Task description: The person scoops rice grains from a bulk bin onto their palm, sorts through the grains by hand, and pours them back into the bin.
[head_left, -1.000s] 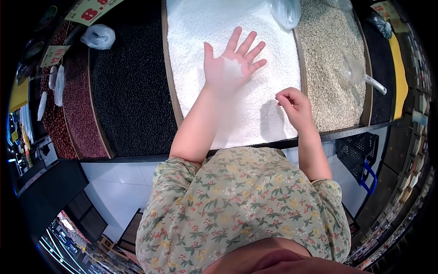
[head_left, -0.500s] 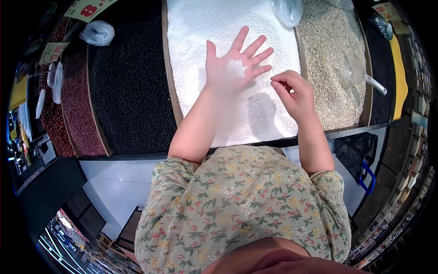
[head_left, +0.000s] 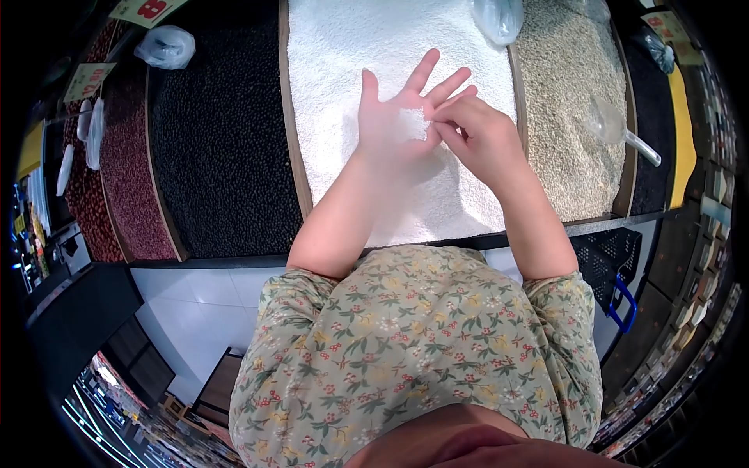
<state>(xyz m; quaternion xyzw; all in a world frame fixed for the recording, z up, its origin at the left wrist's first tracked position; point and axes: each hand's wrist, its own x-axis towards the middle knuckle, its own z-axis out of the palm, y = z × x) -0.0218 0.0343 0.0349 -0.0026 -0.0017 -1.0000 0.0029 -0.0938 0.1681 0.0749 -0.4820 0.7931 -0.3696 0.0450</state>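
Note:
My left hand [head_left: 398, 117] is palm up with its fingers spread, above a bin of white grains [head_left: 335, 47]. A small heap of white grains [head_left: 413, 125] lies on its palm. My right hand [head_left: 480, 140] comes in from the right, thumb and forefinger pinched together at the edge of that heap. Whatever is between those fingertips is too small to make out. Part of the left hand's outer fingers is hidden behind the right hand.
Black beans [head_left: 218, 148] and dark red grains [head_left: 131, 171] fill bins to the left. On the right, a clear scoop [head_left: 612, 125] rests on beige grains [head_left: 562, 86]. Plastic bags [head_left: 165, 47] and price cards [head_left: 87, 81] stand around the bins. A black basket [head_left: 612, 257] is below right.
My right hand has moved up and left to the left palm, its fingertips now at the grain heap. The left hand has shifted slightly right, still spread.

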